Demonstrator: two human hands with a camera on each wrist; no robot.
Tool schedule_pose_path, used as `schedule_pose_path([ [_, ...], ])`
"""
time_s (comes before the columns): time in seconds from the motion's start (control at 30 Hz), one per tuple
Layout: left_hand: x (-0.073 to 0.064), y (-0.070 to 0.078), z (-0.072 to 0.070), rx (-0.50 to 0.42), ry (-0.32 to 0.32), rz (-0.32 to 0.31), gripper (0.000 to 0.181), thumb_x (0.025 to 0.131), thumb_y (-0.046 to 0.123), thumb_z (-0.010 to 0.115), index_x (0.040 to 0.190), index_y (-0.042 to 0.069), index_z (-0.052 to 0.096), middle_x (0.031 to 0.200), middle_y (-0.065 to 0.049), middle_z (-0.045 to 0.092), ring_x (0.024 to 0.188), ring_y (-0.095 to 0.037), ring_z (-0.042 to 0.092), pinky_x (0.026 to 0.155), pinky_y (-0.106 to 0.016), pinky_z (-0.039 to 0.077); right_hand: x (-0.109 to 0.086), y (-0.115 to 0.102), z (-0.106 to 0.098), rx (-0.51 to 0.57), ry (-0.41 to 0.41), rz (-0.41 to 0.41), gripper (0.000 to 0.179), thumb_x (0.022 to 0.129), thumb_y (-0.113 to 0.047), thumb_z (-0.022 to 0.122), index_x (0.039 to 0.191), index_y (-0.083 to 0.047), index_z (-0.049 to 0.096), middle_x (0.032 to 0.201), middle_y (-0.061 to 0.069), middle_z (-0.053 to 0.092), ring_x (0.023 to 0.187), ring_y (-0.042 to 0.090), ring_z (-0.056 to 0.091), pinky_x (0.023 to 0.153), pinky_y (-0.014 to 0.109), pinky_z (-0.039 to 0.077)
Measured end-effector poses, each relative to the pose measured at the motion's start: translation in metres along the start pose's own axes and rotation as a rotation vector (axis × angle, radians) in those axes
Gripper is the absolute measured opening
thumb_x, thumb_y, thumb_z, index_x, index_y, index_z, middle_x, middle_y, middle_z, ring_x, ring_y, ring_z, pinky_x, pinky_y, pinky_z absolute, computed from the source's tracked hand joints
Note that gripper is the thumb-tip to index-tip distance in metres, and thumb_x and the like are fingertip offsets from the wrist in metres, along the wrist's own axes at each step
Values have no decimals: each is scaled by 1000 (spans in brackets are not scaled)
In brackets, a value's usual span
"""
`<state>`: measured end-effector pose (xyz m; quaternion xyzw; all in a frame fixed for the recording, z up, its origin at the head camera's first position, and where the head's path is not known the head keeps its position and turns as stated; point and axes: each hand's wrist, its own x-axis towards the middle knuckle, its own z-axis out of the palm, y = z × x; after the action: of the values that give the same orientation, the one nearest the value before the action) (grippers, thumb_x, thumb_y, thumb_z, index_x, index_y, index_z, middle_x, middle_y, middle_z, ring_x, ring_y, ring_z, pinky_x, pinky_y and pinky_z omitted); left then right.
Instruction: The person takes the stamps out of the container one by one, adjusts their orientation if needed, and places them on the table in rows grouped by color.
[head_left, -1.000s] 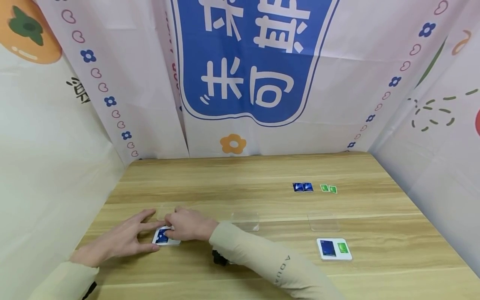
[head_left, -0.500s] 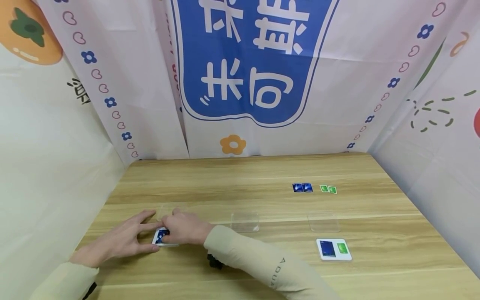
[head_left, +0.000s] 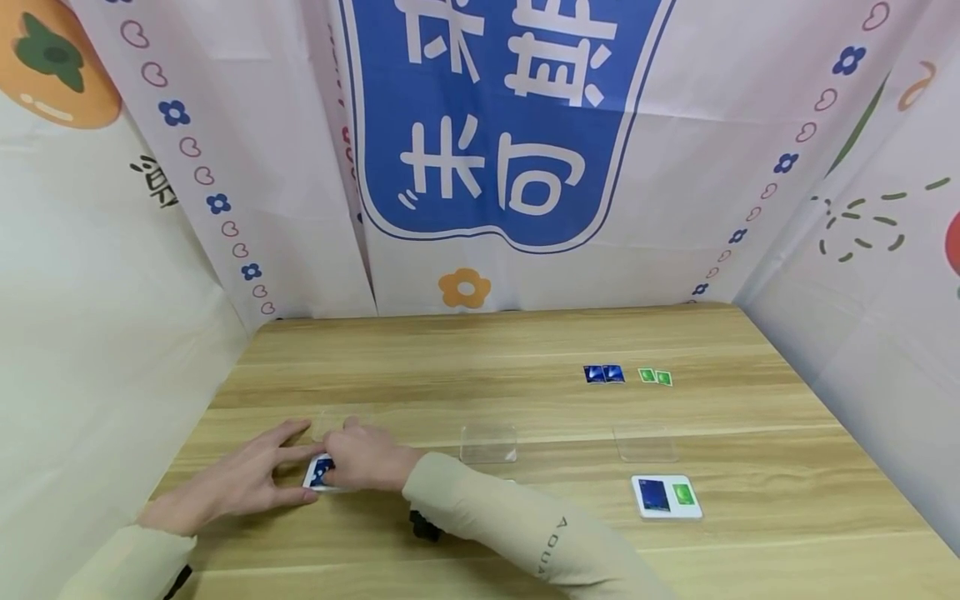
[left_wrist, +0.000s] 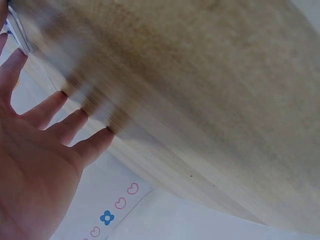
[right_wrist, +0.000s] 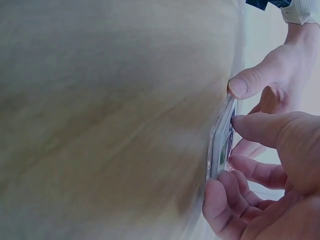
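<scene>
A thin, white, rounded tile (head_left: 309,481) lies on the table at the left, in front of me. Thumb and index finger of my left hand (head_left: 243,473) hold its opposite edges, while the other fingers are spread on the wood. My right hand (head_left: 367,457) covers the tile's right half, its thumb pressing down on the tile's face by a small blue picture sticker (head_left: 319,472). In the right wrist view, the right fingers (right_wrist: 220,200) bend at the near end of the tile, whose clear edge (right_wrist: 210,162) shows, along with a bit of green (right_wrist: 223,154).
A second white tile (head_left: 666,512) with blue and green stickers lies at the right. Behind are clear plates (head_left: 487,446) (head_left: 645,446) (head_left: 337,417). Farther back lie blue stickers (head_left: 603,374) and green stickers (head_left: 655,377). Cloth walls (head_left: 675,208) surround the table (head_left: 450,358).
My right hand has shifted slightly left over the tile, its thumb now farther across the blue sticker. The left hand holds still on the tile's edges.
</scene>
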<state>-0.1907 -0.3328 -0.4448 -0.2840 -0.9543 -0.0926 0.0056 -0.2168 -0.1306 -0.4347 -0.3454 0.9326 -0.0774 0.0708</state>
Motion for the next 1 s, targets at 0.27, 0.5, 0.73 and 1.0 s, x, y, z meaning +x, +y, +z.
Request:
schedule_pose_path([
  [0.27, 1, -1, 0, 12, 4, 9, 69, 79, 67, 67, 134, 26, 62, 143, -28, 47, 126, -51, 48, 95, -64, 46, 1, 1, -3, 61, -35, 17, 35, 88, -39, 72, 119, -27, 64, 92, -11, 57, 81, 3, 45, 55, 18, 42],
  [0.5, 1, -1, 1, 22, 16, 26, 68, 80, 66, 68, 133, 24, 63, 142, -29, 47, 125, -51, 50, 95, -63, 47, 0, 0, -4, 66, -42, 42, 33, 88, -40, 72, 116, -26, 61, 93, -11, 55, 80, 3, 45, 56, 18, 42],
  [0.73, -2, 0, 2, 25, 30, 29, 69, 79, 66, 68, 132, 22, 64, 142, -28, 48, 124, -50, 50, 95, -62, 47, -1, -4, -2, 67, -49, 63, 32, 88, -40, 72, 115, -26, 61, 92, -10, 54, 79, 3, 45, 56, 18, 42],
  [1.0, -1, 0, 1, 20, 54, 53, 68, 78, 62, 72, 130, 18, 65, 140, -30, 49, 123, -51, 52, 94, -61, 48, 1, -8, -2, 65, -37, 60, 26, 89, -32, 71, 113, -25, 61, 91, -9, 55, 75, 4, 47, 54, 19, 43],
])
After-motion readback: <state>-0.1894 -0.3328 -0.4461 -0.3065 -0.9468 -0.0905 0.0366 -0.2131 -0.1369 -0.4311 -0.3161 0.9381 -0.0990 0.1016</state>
